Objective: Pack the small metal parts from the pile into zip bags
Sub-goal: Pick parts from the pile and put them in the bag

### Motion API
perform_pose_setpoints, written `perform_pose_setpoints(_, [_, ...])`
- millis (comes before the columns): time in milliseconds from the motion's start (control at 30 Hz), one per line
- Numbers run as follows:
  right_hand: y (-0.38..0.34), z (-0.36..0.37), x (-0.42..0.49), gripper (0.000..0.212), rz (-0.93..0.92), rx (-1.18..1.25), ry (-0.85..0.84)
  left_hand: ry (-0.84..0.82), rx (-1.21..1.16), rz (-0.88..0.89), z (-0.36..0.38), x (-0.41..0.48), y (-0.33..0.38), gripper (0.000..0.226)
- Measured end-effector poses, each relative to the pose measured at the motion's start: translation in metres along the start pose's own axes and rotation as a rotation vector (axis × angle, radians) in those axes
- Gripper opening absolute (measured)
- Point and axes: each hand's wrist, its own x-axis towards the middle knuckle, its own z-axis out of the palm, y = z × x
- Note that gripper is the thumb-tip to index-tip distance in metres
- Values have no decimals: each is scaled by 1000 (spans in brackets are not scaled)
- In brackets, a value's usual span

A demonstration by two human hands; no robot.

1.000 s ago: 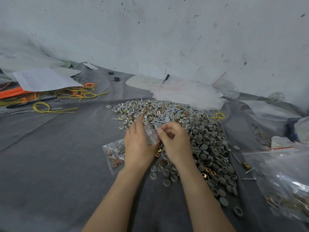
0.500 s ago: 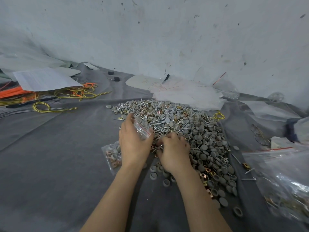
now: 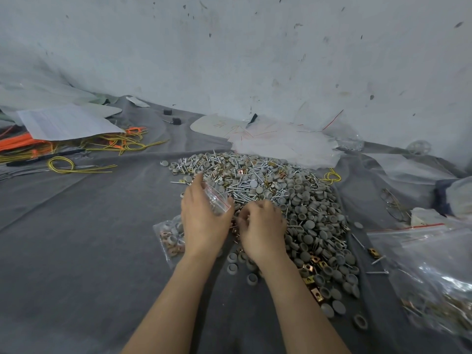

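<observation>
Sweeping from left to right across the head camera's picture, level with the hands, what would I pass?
A yellow wire loop → small filled zip bag → left hand, gripping a clear zip bag → right hand → large clear bag of parts.

Single head view, close, angled forward-down over pile (image 3: pixel 268 200).

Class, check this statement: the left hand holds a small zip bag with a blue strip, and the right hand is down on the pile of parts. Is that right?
Not quite. The strip on the zip bag is red, not blue, as the head view shows. The rest stands: the left hand holds the bag, and the right hand is down on the pile.
</observation>
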Motion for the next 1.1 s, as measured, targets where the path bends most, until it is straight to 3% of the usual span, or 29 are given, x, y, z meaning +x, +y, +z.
perform_pose_setpoints(167, [0,-11,6,8,85,634,218,-143,139,79,2,-4,-1,83])
perform_pose_setpoints(300, [-4,-10,7,1,18,684,86,-208,189,127,4,-7,-1,79])
perform_pose_setpoints(400, [-5,-11,7,17,-25,676,46,-187,172,117,3,-5,-2,78])
perform_pose_setpoints(533, [4,-12,7,18,-14,443,135,-104,76,39,1,-1,-1,79])
perform_pose_setpoints(700, [3,-2,0,30,-24,-98,-141,7,-37,-3,-1,1,0,77])
perform_pose_setpoints(1100, [-7,8,-9,26,-87,-168,-87,10,-22,21,2,0,0,75])
